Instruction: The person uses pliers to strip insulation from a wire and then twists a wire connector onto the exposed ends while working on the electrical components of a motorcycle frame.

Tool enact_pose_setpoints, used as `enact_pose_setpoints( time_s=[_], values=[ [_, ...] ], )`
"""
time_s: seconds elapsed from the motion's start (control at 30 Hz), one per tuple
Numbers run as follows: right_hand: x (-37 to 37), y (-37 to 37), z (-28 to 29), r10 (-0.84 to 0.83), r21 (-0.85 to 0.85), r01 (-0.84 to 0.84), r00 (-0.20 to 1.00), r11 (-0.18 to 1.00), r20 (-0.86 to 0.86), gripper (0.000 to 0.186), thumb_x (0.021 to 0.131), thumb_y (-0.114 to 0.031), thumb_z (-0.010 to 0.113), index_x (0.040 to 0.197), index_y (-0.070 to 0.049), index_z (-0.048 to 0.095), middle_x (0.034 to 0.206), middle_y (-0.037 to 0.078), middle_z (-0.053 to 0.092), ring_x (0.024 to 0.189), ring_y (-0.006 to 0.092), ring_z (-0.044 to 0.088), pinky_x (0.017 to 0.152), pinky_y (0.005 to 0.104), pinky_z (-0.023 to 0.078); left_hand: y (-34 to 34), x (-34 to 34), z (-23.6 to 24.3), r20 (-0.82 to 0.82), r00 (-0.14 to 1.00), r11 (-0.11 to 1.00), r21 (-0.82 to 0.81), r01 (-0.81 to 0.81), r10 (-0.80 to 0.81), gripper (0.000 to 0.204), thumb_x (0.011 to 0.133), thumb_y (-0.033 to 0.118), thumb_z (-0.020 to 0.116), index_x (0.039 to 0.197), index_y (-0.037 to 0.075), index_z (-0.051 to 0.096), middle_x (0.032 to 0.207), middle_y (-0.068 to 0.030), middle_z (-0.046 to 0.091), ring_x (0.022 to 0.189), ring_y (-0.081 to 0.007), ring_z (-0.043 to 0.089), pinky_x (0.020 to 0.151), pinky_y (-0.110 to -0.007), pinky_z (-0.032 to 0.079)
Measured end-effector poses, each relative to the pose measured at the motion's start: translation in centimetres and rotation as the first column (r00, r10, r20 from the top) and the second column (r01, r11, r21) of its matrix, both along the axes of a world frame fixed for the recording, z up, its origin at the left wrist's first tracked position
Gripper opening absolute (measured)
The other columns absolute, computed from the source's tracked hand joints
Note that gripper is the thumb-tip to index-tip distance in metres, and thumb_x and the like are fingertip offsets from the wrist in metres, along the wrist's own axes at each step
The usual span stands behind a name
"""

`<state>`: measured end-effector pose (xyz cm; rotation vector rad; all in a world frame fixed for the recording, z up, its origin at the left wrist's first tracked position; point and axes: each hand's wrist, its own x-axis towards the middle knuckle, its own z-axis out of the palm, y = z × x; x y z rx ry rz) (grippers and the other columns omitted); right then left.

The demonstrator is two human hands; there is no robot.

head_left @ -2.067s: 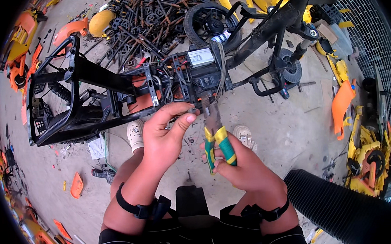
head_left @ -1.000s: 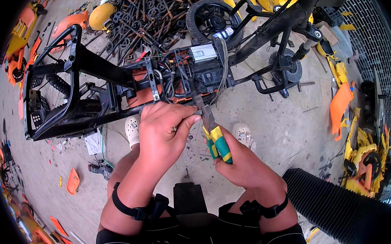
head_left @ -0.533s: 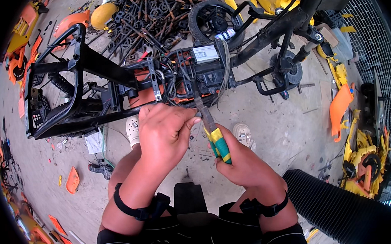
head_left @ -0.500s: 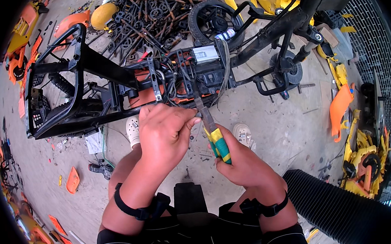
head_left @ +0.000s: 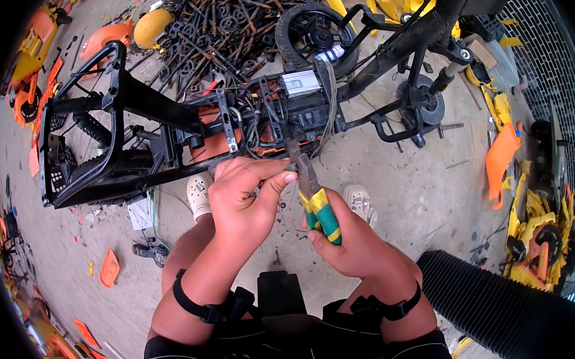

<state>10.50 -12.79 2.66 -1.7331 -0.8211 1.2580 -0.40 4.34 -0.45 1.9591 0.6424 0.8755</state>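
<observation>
Right hand (head_left: 352, 242) closed around green-yellow pliers (head_left: 317, 201), nose at the wiring under the black scooter frame (head_left: 163, 115) on the concrete floor (head_left: 421, 190). Left hand (head_left: 245, 199) pinched a wire (head_left: 285, 169) beside the plier nose

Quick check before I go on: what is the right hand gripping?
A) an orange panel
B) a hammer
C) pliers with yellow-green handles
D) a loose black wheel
C: the right hand is closed round the pliers, whose nose points at the wiring on the black frame.
</observation>
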Motion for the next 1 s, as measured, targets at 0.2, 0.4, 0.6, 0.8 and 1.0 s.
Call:
enact_pose_setpoints(
  time_s=[0.2, 0.4, 0.6, 0.8, 1.0],
  values=[
    [0.0, -0.2, -0.2, -0.022, 0.032, 0.022, 1.0, 0.999, -0.005, 0.062, 0.098, -0.006, 0.063, 0.154, -0.007, 0.035, 0.114, 0.013, 0.067, 0.103, 0.0257, 0.069, 0.091, 0.039, 0.054, -1.0, 0.2, -0.8, 0.049, 0.998, 0.965, -0.262, -0.017, 0.031, 0.016, 0.083, 0.012, 0.086, 0.096, 0.006, 0.081, 0.085, -0.007, 0.076, 0.079, -0.0192, 0.064, 0.079, -0.032, 0.049],
    [-0.4, 0.0, -0.4, -0.044, 0.028, 0.044, 0.999, 0.999, 0.013, 0.062, 0.097, 0.001, 0.061, 0.153, -0.004, 0.034, 0.114, 0.008, 0.062, 0.101, 0.0154, 0.062, 0.088, 0.0325, 0.052, -1.7, 0.3, -1.2, 0.028, 0.998, 0.953, -0.299, -0.041, 0.052, 0.015, 0.086, 0.014, 0.084, 0.099, 0.006, 0.08, 0.085, -0.0065, 0.076, 0.079, -0.0185, 0.06, 0.078, -0.032, 0.049],
    [-0.8, 0.2, -0.9, -0.056, 0.043, 0.052, 0.994, 0.998, 0.094, 0.064, 0.096, 0.0, 0.062, 0.154, -0.002, 0.035, 0.114, 0.01, 0.063, 0.1, 0.0178, 0.064, 0.09, 0.0342, 0.053, -1.7, 0.4, -1.1, -0.02, 0.999, 0.998, -0.036, -0.049, 0.048, 0.007, 0.091, 0.014, 0.079, 0.094, 0.008, 0.076, 0.08, -0.0035, 0.074, 0.075, -0.0217, 0.058, 0.082, -0.035, 0.044],
    [-1.2, 0.5, -1.2, -0.071, 0.05, 0.06, 0.963, 0.997, 0.261, 0.064, 0.095, -0.001, 0.062, 0.154, -0.004, 0.037, 0.113, 0.012, 0.066, 0.1, 0.0212, 0.068, 0.09, 0.0354, 0.054, -1.4, 0.4, -0.8, -0.063, 0.997, 0.997, 0.064, -0.036, 0.04, 0.003, 0.094, 0.011, 0.074, 0.092, 0.01, 0.073, 0.074, 0.0004, 0.072, 0.07, -0.0213, 0.057, 0.083, -0.036, 0.041],
    [-1.2, 0.5, -1.7, -0.07, 0.04, 0.061, 0.944, 0.997, 0.321, 0.064, 0.094, 0.0, 0.062, 0.153, -0.007, 0.039, 0.111, 0.013, 0.067, 0.1, 0.0228, 0.07, 0.09, 0.0364, 0.055, -1.1, 0.3, -0.4, -0.151, 0.988, 0.998, 0.063, 0.014, -0.004, 0.007, 0.099, 0.01, 0.067, 0.093, 0.008, 0.07, 0.071, 0.0007, 0.069, 0.072, -0.0218, 0.059, 0.085, -0.037, 0.041]
  ],
)
